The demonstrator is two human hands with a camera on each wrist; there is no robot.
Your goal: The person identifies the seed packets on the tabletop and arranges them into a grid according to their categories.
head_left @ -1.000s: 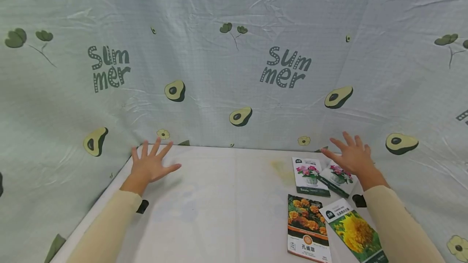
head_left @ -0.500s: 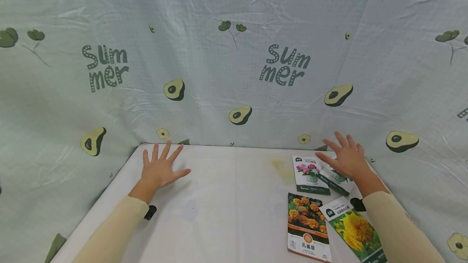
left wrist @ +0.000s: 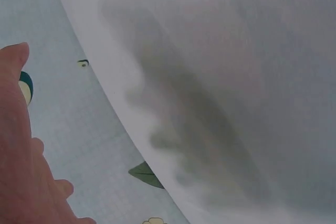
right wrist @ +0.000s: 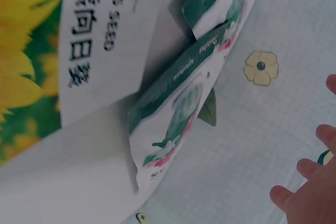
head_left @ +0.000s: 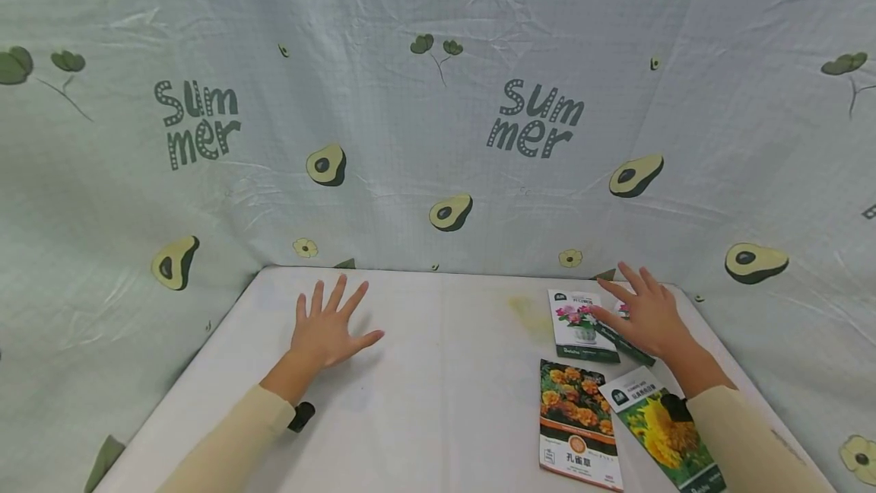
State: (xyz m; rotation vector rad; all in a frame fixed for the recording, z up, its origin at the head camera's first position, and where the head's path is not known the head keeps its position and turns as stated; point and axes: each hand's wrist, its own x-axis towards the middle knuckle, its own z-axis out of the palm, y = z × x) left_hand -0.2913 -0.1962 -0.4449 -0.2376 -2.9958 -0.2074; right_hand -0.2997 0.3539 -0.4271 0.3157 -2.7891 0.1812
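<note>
My left hand (head_left: 327,337) hovers over the left part of the white table with spread, straight fingers and holds nothing. In the left wrist view, that hand (left wrist: 23,161) is at the left edge, its shadow on the table. At the right, my right hand (head_left: 649,318) is spread over two seed packets with pink flowers: one (head_left: 582,341) is plain to see, the other (head_left: 638,354) partly hidden under the hand. Nearer lie a packet with orange flowers (head_left: 578,421) and a tilted one with a yellow flower (head_left: 653,428), which the right sleeve partly covers.
A pale cloth (head_left: 383,97) printed with avocados and "summer" hangs behind the table and along both sides. The white tabletop (head_left: 438,386) stretches between the hands, with a faint yellow stain near the back. Dark wrist pieces (head_left: 301,417) show by the sleeves.
My left hand has moved right and a little nearer. The right hand has come slightly nearer and left over the pink-flower packets. The packets lie where they were.
</note>
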